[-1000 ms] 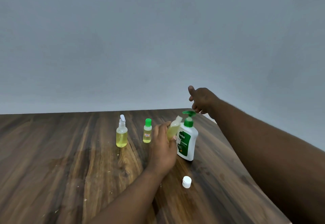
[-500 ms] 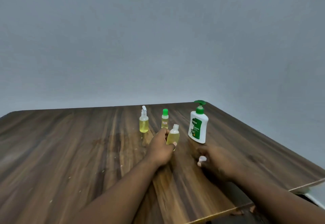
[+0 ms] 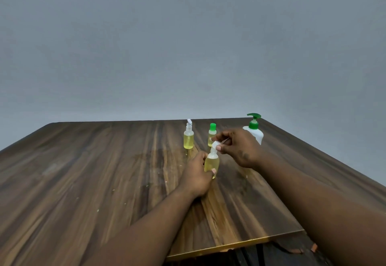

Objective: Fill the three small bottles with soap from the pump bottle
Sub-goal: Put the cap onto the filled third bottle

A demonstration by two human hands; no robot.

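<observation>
My left hand [image 3: 195, 177] grips a small clear bottle [image 3: 211, 162] holding yellow soap, upright on the wooden table [image 3: 94, 171]. My right hand [image 3: 238, 148] pinches a white cap [image 3: 215, 144] right at that bottle's neck. Behind stand a small spray-top bottle [image 3: 188, 137] with yellow soap and a small green-capped bottle [image 3: 212, 133], partly hidden by my right fingers. The white pump bottle [image 3: 255, 131] with a green pump stands far right, its lower body hidden behind my right hand.
The table's near edge [image 3: 236, 245] runs just below my forearms, and its right edge slants away past the pump bottle. A grey wall fills the background. Small crumbs dot the wood.
My right hand picked the white cap off the table and lifted it to the neck of the bottle in my left hand. The view has pulled back from the table.
</observation>
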